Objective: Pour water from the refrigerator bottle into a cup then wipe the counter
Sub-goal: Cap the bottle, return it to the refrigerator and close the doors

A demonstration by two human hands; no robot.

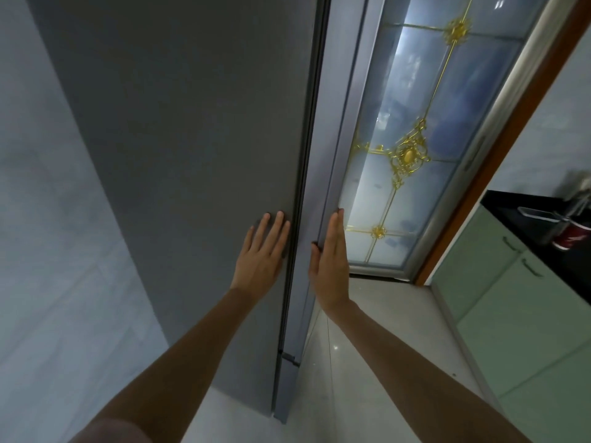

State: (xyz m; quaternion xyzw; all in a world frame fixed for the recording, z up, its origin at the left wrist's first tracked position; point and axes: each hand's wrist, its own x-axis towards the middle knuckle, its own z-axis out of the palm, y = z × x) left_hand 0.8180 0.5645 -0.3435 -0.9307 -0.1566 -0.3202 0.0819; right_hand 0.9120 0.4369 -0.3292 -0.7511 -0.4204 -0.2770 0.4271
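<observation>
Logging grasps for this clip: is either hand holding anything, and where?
Nothing is gripped. The left hand lies flat on the grey refrigerator door; the right hand presses its edge, open.

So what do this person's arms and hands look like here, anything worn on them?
Both forearms are bare, with no sleeves in view. The left hand and the right hand wear no gloves. No watch, bracelet or ring shows on either. Fingers are slender with short, unpainted nails.

No text, label or number can be read anywhere.
</observation>
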